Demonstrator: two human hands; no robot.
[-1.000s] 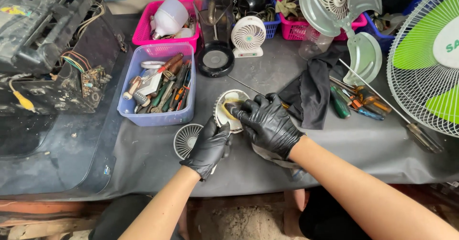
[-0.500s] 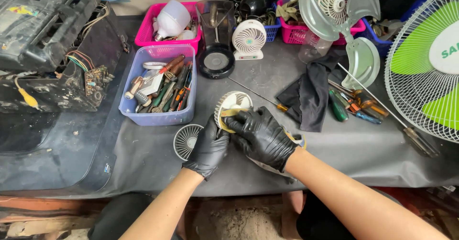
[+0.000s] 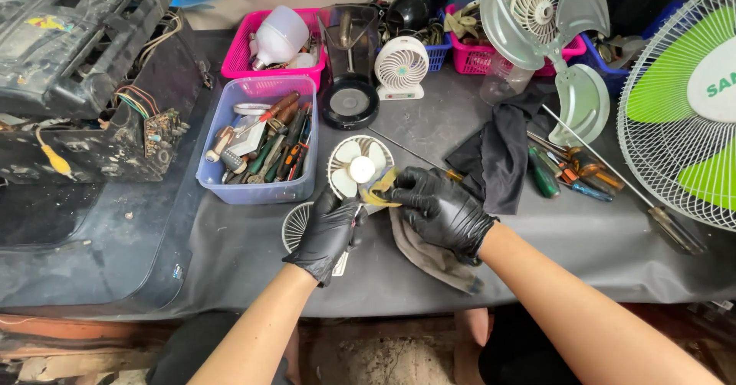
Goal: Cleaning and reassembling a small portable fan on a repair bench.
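Two gloved hands work over a small white fan point(image 3: 359, 167) at the middle of a grey-covered bench point(image 3: 613, 247). The left hand point(image 3: 328, 230), in a black glove, is curled around the fan's lower edge and props it up off the bench, tilted toward the camera. The right hand point(image 3: 438, 205), also black-gloved, pinches a yellowish rag point(image 3: 380, 188) against the fan's lower right rim, fingers closed on the cloth. A round white grille point(image 3: 295, 224) lies flat on the bench just beside the left hand, partly hidden by it, so the fan's blades are bare and open to the cloth. A grey cloth point(image 3: 429, 253) trails under the right wrist toward the bench edge. Progress as judged: the front guard is off and wiping is under way at the rim; the blades look pale and fairly clean, though the view is too small to tell whether dust remains. The guard is not yet back on. Round about: a blue bin of hand tools point(image 3: 261, 144) just left of the fan, a black cloth point(image 3: 498, 151) to the right, screwdrivers point(image 3: 571, 174) beyond it, another small white desk fan point(image 3: 401, 67) standing behind, pink baskets point(image 3: 268, 55) at the back, and a large fan guard with green blades point(image 3: 682, 109) at the right edge.
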